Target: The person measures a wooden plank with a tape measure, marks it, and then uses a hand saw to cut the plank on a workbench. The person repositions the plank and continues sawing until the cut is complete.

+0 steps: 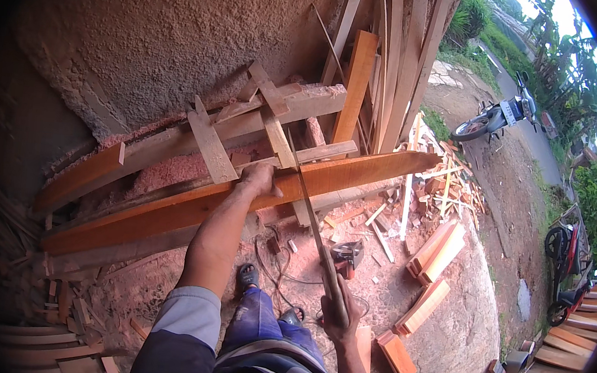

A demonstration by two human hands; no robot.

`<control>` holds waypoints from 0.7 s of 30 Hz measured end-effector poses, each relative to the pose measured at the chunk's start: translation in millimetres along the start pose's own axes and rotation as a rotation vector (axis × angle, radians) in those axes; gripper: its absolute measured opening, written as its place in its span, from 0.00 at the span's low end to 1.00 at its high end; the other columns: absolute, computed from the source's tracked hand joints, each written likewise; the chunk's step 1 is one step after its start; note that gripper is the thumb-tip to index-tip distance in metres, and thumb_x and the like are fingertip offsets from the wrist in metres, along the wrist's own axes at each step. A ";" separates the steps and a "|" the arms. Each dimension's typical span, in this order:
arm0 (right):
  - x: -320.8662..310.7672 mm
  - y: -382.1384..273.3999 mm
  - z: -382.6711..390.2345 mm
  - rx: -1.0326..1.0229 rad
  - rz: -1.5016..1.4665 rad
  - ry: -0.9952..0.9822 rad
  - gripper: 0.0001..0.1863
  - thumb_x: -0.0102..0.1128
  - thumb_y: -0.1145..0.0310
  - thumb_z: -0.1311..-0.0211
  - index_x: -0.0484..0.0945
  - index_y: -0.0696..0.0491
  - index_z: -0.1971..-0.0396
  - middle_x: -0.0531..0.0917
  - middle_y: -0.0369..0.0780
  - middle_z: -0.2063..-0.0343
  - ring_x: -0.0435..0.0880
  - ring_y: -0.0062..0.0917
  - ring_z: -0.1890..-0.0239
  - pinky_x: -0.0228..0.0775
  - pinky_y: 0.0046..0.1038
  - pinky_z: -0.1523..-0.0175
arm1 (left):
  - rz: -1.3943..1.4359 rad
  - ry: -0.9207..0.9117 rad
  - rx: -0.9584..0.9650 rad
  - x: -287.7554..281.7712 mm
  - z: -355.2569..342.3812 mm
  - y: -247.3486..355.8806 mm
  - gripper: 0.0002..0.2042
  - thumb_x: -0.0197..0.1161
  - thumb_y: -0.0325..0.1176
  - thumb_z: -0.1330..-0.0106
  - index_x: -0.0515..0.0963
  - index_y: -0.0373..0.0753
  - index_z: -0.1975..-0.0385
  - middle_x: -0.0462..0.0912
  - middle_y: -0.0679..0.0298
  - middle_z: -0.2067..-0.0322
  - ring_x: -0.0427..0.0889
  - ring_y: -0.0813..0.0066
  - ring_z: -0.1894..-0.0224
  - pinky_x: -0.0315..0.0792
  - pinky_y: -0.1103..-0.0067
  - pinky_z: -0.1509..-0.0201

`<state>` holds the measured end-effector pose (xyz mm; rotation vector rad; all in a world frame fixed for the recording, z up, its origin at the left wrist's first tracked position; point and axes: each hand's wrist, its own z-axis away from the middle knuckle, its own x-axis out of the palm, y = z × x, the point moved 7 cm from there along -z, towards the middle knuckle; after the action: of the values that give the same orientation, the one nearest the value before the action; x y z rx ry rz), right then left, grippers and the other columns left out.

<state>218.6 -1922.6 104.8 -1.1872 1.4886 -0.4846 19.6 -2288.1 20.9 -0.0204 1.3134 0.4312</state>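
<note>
A long reddish-brown wooden plank (367,168) lies across a rough timber support in front of me. My left hand (259,178) presses on the plank and grips it, thumb along its near face, just left of the saw blade. In my right hand (344,317) is the handle of a handsaw (316,227), closer to my body. The saw's narrow blade slants up and away, its far part crossing the plank; I cannot tell how deep it sits in the wood. A small wooden square-like piece (274,136) rests on the timbers beyond the plank.
Cut wood blocks (437,250) lie on the floor to the right, near offcuts (447,189). A power tool (346,256) with a cord is on the floor by my feet. Boards (394,67) lean on the rough wall. Motorcycles (500,115) stand outside at right.
</note>
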 end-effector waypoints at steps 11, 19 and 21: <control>91.7 20.9 -146.1 0.019 -0.195 -0.047 0.27 0.67 0.72 0.33 0.74 0.58 0.35 0.86 0.49 0.47 0.88 0.32 0.48 0.77 0.30 0.45 | -0.165 0.232 0.067 0.4 30.8 13.2 0.32 0.83 0.55 0.54 0.85 0.42 0.51 0.87 0.54 0.50 0.86 0.57 0.44 0.80 0.64 0.44; -45.2 -15.8 55.6 0.075 -0.155 0.014 0.32 0.71 0.66 0.36 0.73 0.66 0.36 0.86 0.54 0.48 0.87 0.40 0.44 0.78 0.36 0.40 | 0.002 -0.039 0.015 2.1 -0.1 6.1 0.40 0.86 0.53 0.59 0.81 0.38 0.45 0.84 0.50 0.45 0.81 0.51 0.40 0.76 0.61 0.36; -25.2 -12.2 30.3 0.079 -0.123 -0.032 0.30 0.69 0.68 0.35 0.73 0.63 0.35 0.87 0.51 0.49 0.89 0.36 0.49 0.80 0.34 0.44 | -0.119 0.080 0.020 1.8 7.0 7.7 0.34 0.85 0.53 0.56 0.84 0.40 0.50 0.85 0.54 0.46 0.84 0.53 0.42 0.78 0.62 0.39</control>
<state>248.0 -1896.9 118.1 -1.2233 1.3622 -0.6000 24.0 -2278.7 22.8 -0.0992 1.3872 0.3183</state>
